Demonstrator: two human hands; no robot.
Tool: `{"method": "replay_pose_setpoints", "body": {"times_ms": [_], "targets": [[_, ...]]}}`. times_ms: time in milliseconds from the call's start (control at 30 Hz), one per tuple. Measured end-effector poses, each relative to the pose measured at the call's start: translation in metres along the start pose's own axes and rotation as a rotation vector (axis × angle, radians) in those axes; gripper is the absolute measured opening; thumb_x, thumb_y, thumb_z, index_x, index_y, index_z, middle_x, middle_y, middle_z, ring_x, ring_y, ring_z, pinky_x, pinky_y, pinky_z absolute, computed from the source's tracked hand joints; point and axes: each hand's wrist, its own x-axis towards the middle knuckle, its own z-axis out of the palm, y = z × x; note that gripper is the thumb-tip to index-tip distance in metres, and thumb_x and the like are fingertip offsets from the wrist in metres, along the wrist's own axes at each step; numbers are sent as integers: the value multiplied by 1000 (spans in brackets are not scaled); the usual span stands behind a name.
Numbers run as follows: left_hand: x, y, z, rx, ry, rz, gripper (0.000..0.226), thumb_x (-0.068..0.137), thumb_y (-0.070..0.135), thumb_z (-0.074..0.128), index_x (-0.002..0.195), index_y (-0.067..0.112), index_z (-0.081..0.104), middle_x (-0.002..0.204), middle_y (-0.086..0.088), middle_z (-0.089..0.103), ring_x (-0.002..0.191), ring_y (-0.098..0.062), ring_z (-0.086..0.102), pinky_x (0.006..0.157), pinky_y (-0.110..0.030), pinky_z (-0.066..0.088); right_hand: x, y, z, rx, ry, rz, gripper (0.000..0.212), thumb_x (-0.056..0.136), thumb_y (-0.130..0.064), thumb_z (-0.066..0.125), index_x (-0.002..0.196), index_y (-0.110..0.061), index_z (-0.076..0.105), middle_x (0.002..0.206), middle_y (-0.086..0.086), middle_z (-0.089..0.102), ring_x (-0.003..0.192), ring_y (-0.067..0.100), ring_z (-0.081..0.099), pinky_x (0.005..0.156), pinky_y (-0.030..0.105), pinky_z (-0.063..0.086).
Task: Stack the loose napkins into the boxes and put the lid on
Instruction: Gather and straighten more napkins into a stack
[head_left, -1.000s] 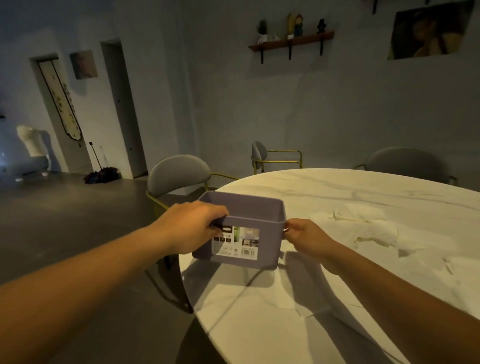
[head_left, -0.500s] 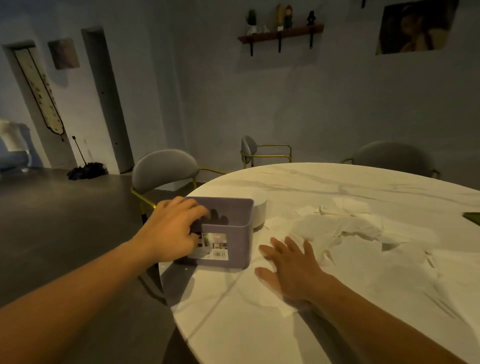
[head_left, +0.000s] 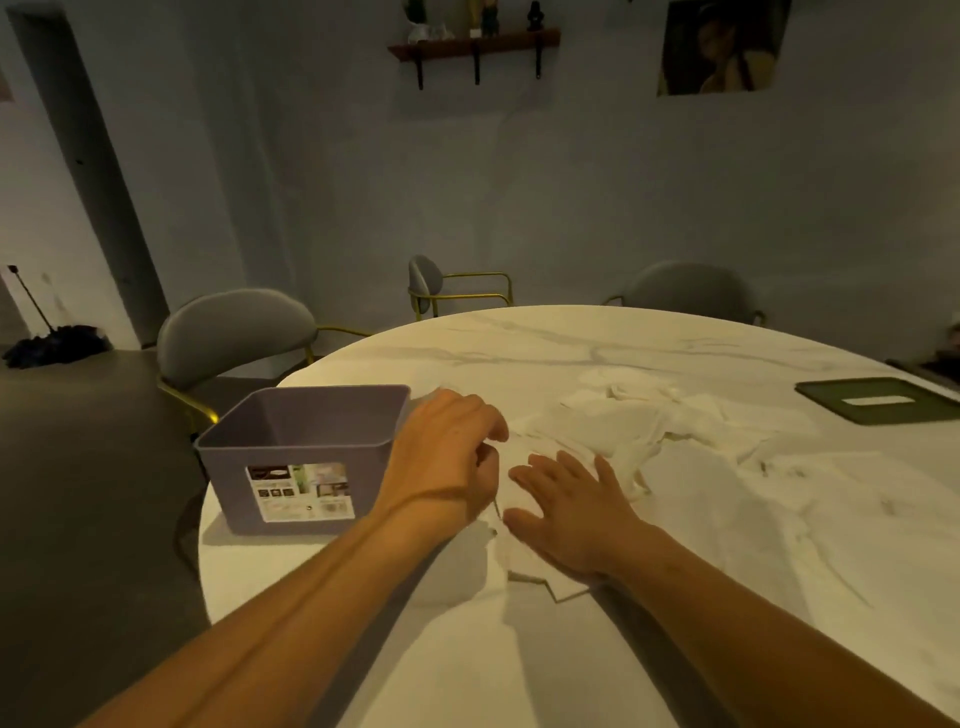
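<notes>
A grey-purple open box (head_left: 291, 447) with a paper label stands empty near the left edge of the round marble table (head_left: 571, 654). Loose white napkins (head_left: 649, 426) lie spread over the table's middle and right. My right hand (head_left: 566, 514) presses flat, fingers spread, on one napkin (head_left: 524, 569) near me. My left hand (head_left: 447, 462) hovers just right of the box with its fingers curled at that napkin's far edge; I cannot make out whether it pinches the paper. A dark green lid (head_left: 878, 400) with a slot lies at the far right.
Grey chairs with gold frames stand around the table: one behind the box (head_left: 234, 332), one at the back (head_left: 431, 283), one at the back right (head_left: 691, 288). The table edge runs close to the box's left side.
Both hands let go of the box, which now stands on the table. The right hand laid itself flat on a napkin; the left hand moved from the box rim rightward to the napkin.
</notes>
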Motion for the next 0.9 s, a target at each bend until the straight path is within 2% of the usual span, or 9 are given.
{"method": "replay_pose_setpoints", "body": {"times_ms": [67,133,233,300,400,500,600,767,900], "targets": [[4,12,16,-140,9,-214,17,94,12,53,105,20,63,111,4,58,104,-15,51,95,-25,43,-6,9,-3,76,82,44,56,95,-58,32,145,-32,25,155,-7,25,143,21,20,116,50,6],[6,18,33,-310,77,-386,20,93,8,52,101,26,55,108,5,54,101,-17,53,92,-30,50,-13,15,-6,130,240,118,57,91,-56,46,141,-31,32,147,-8,38,132,18,37,113,45,24],[6,20,63,-491,142,-631,24,87,0,50,89,24,54,97,4,55,86,-18,52,80,-32,50,-25,18,-12,73,384,150,33,88,-42,58,115,-23,57,112,-4,59,95,14,53,91,32,46],[7,27,79,-657,226,-808,25,84,-1,47,78,22,56,82,1,56,73,-19,50,69,-29,46,-31,23,-17,96,397,141,12,88,-30,59,94,-21,64,90,-3,62,79,14,55,79,30,49],[14,29,90,-871,390,-952,34,88,-2,45,67,24,54,71,3,54,69,-19,49,65,-25,42,-34,35,-30,450,397,236,14,88,-24,52,78,-20,60,74,-4,60,72,16,57,62,29,43],[19,28,96,-1008,458,-1015,33,88,-2,45,69,23,55,75,0,56,78,-24,54,67,-30,45,-42,49,-49,1061,412,378,13,91,-19,50,84,-16,61,82,2,62,75,19,59,57,26,44],[19,38,95,-1123,464,-1025,27,91,1,43,75,18,55,76,-3,57,74,-23,54,57,-27,43,-50,64,-55,1674,276,432,13,91,-12,50,99,-11,60,94,14,65,78,27,67,58,33,55],[17,60,90,-1274,244,-930,15,96,18,48,86,14,58,83,-7,60,71,-23,56,60,-31,43,-44,91,-46,2026,327,451,22,89,-8,49,108,-5,60,112,19,65,109,36,61,97,53,47],[19,79,92,-1373,-60,-740,15,93,28,56,99,14,58,98,-5,64,82,-21,62,70,-34,49,-43,95,-48,2336,267,364,28,91,-7,46,118,-1,53,122,22,61,115,36,57,101,53,42]]}}
